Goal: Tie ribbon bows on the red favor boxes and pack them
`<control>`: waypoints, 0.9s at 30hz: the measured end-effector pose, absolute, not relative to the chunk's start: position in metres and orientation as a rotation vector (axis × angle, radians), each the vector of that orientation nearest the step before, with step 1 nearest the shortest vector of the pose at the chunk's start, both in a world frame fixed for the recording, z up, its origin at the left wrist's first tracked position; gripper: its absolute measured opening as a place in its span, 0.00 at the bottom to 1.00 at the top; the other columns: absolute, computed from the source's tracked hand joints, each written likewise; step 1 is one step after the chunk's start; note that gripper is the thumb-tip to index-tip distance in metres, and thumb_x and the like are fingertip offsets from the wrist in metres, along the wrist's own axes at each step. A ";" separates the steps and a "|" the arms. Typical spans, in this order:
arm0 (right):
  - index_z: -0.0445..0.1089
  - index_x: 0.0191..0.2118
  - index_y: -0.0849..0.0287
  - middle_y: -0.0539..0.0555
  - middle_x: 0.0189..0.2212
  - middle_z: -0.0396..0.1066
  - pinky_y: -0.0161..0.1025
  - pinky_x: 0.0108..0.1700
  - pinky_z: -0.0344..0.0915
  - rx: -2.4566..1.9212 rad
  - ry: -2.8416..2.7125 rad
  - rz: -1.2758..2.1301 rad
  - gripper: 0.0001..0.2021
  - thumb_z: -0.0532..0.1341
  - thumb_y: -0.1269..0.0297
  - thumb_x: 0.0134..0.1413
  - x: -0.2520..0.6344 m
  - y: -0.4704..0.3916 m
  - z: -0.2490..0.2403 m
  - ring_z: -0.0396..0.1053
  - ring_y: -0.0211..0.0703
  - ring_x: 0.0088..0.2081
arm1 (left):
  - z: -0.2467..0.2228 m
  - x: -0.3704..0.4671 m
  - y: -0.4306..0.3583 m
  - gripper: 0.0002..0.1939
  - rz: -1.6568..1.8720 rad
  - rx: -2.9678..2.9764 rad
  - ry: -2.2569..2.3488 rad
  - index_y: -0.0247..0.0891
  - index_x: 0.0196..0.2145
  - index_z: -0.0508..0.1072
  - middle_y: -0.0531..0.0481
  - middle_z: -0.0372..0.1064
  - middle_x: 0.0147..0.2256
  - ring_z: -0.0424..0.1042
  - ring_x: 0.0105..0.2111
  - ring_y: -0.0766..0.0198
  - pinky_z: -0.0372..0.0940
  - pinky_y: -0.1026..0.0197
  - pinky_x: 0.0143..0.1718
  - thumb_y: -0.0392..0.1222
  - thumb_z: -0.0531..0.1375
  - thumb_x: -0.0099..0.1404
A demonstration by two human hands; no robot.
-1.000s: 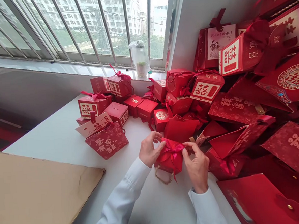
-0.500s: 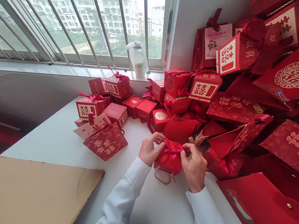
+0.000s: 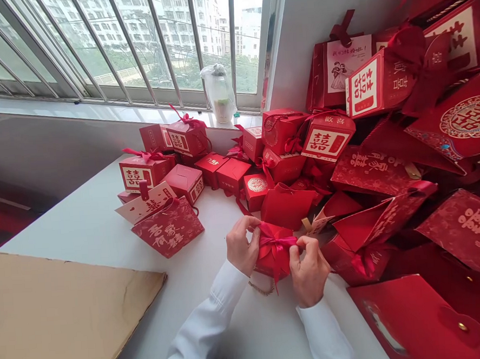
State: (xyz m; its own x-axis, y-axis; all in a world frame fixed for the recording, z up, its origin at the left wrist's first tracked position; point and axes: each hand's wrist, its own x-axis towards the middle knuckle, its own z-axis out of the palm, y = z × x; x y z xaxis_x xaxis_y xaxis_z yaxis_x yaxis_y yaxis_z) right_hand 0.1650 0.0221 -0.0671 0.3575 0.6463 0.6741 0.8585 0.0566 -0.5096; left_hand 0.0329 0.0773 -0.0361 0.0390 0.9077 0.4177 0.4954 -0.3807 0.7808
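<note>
A small red gift box (image 3: 274, 265) sits on the white table, with a glossy crimson ribbon bow (image 3: 277, 242) across its top. My left hand (image 3: 244, 246) pinches the bow's left loop between thumb and fingers. On the other side, my right hand (image 3: 309, 267) pinches the right loop near the box's right edge. A twisted cord handle (image 3: 262, 289) lies on the table at the near side of the box. Part of the box's left side is hidden behind my left hand.
Red boxes and bags (image 3: 385, 165) are heaped on the right. More boxes (image 3: 144, 172) stand at the back left, near a tilted bag (image 3: 168, 227). Cardboard (image 3: 69, 314) covers the front left. A wrapped cup (image 3: 221, 96) stands on the windowsill.
My left hand has shifted slightly right and turned, its fingers closed tighter on the loop. My right hand has moved slightly left. The bow's loops look more drawn out sideways.
</note>
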 end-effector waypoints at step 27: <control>0.65 0.37 0.57 0.53 0.25 0.72 0.38 0.30 0.60 -1.737 -1.269 -0.275 0.04 0.54 0.68 0.55 0.161 0.018 -0.063 0.70 0.45 0.26 | -0.035 0.028 0.072 0.06 1.271 1.865 1.405 0.39 0.31 0.67 0.51 0.70 0.30 0.70 0.32 0.63 0.67 0.59 0.35 0.33 0.52 0.60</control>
State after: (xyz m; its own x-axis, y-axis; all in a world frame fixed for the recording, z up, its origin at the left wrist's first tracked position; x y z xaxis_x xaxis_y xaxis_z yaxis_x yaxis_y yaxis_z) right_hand 0.1610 0.0181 -0.0632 0.4398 0.6275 0.6425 0.8373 -0.0277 -0.5461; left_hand 0.0285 0.0721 -0.0346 0.0423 0.9210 0.3873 0.4773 -0.3591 0.8020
